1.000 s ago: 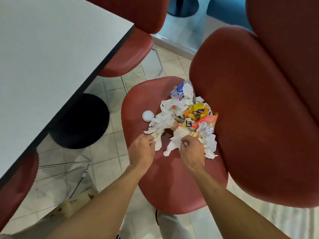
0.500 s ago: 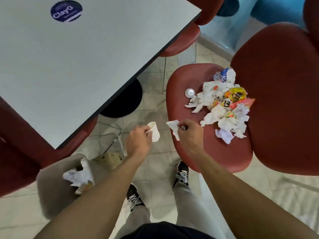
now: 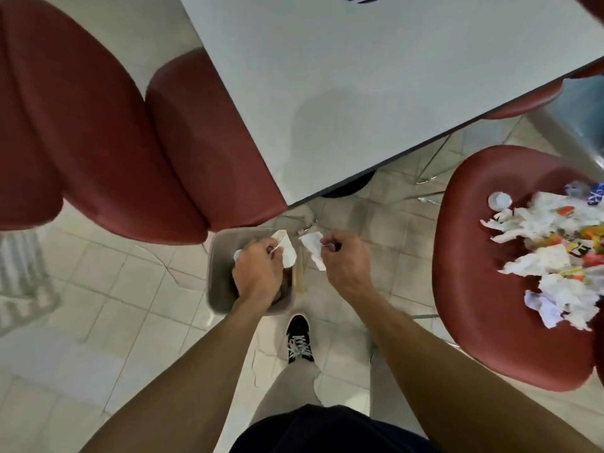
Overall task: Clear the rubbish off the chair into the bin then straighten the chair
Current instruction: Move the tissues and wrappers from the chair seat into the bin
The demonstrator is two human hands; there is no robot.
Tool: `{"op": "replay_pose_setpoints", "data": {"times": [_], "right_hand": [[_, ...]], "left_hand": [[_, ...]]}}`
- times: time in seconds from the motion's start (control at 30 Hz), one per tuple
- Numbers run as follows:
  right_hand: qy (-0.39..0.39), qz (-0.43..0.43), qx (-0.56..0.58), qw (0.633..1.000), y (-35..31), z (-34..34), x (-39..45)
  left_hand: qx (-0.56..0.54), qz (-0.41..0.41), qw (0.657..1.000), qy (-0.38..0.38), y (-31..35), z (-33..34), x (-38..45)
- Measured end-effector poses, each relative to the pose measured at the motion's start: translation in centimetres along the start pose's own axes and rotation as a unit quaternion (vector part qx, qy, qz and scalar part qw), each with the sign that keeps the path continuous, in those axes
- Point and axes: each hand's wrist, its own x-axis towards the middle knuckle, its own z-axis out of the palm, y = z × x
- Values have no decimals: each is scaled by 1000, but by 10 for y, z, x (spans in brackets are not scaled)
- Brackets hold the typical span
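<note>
- Two hands hover at the bin (image 3: 218,256): my left hand (image 3: 258,273) pinches a white cup (image 3: 287,250) above it.
- My right hand (image 3: 343,263) pinches a paper scrap (image 3: 312,245) just beside, at three o'clock.
- Rubbish (image 3: 549,253) remains heaped on the chair (image 3: 483,289), far at three o'clock.

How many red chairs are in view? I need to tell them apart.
3: one chair at right holding rubbish, one chair at left by the bin, one seat edge behind the table. More may be hidden.
</note>
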Motion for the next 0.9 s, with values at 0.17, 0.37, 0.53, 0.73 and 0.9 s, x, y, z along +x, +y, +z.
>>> {"op": "replay_pose_setpoints", "data": {"times": [0.17,0.37,0.53,0.73,0.9], "right_hand": [[-55,-27,-8,998,-21,45,-11],[-105,-21,-69,992,-19,70,-19],[-109,-5,-79,991,-5,56,-11],[-88,17,-64,994,30,7,9],[-61,49,-18,997,71,-64,30]], "left_hand": [[-17,-54,998,28,-47,-15,7],[-39,-85,995,32,-77,-12,4],[-42,-86,995,4,-73,-1,4],[-22,-47,998,-28,-20,29,1],[-9,-3,998,-68,52,77,-10]]}}
